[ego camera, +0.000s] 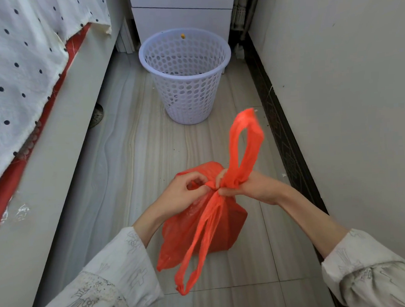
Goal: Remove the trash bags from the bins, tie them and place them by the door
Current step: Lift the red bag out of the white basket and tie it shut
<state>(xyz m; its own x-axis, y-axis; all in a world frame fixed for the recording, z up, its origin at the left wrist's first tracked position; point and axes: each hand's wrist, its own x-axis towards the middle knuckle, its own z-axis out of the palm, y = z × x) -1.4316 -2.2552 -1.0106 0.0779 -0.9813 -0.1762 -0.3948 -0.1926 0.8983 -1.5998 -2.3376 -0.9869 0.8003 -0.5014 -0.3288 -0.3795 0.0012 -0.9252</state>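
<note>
A red plastic trash bag stands on the tiled floor in the lower middle of the head view. My left hand pinches the gathered neck of the bag at the knot. My right hand grips one handle loop, which sticks up above it. The other handle loop hangs down over the front of the bag toward me. Behind the bag stands a pale lavender perforated bin with no bag in it.
A bed frame with a white dotted sheet runs along the left. A wall with a dark skirting strip bounds the right. A white cabinet stands behind the bin. A shoe peeks from under the bed.
</note>
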